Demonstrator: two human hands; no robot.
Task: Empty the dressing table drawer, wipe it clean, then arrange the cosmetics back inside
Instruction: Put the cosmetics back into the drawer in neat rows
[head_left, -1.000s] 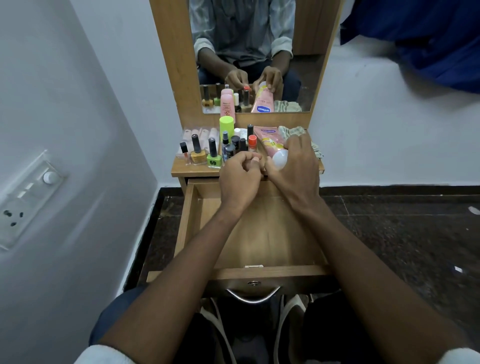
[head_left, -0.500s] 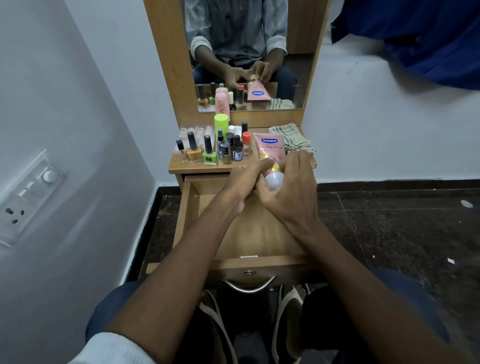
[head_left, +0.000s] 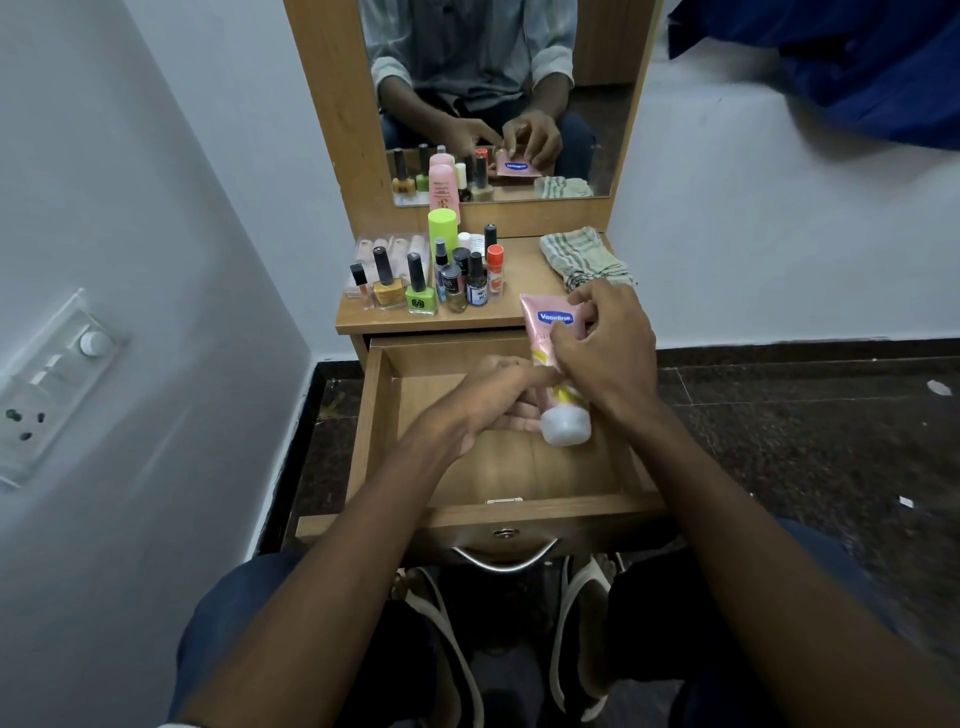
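Behind the open drawer (head_left: 382, 415), bottles (head_left: 457, 275) crowd the tabletop (head_left: 524, 270).

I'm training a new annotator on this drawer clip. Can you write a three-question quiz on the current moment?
1. True or false: the drawer holds several nail polish bottles.
2. Which hand has its grip on the pink Vaseline tube? A) left hand B) right hand
3. Fill in: the striped cloth lies on the dressing table top, to the ___ of the bottles.

Key: 1 false, they stand on the top; 2 B; 3 right.
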